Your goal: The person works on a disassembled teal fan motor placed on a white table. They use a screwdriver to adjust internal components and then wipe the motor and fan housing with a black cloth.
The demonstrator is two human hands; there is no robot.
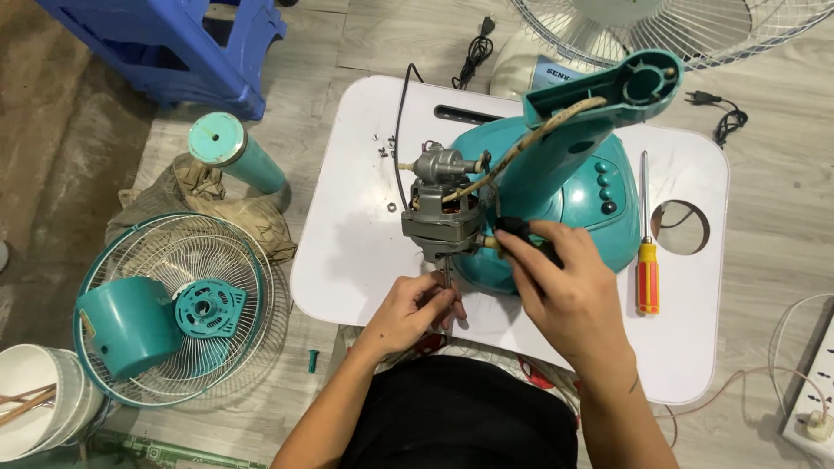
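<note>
Head view, left hand (pixel 415 306) pinching motor shaft (pixel 446 276), table edge (pixel 300 291)

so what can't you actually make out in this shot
- Head view: the tip of the grey fan motor's shaft, wrapped by the left hand.
- Head view: the small black part at the teal plastic fan stand, mostly under the right hand.
- Head view: the white wire fan guard, cut off by the top edge.

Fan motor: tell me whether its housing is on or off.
Off. The fan motor is bare, windings and gearbox exposed; a teal cover lies apart on the grille on the floor.
</note>
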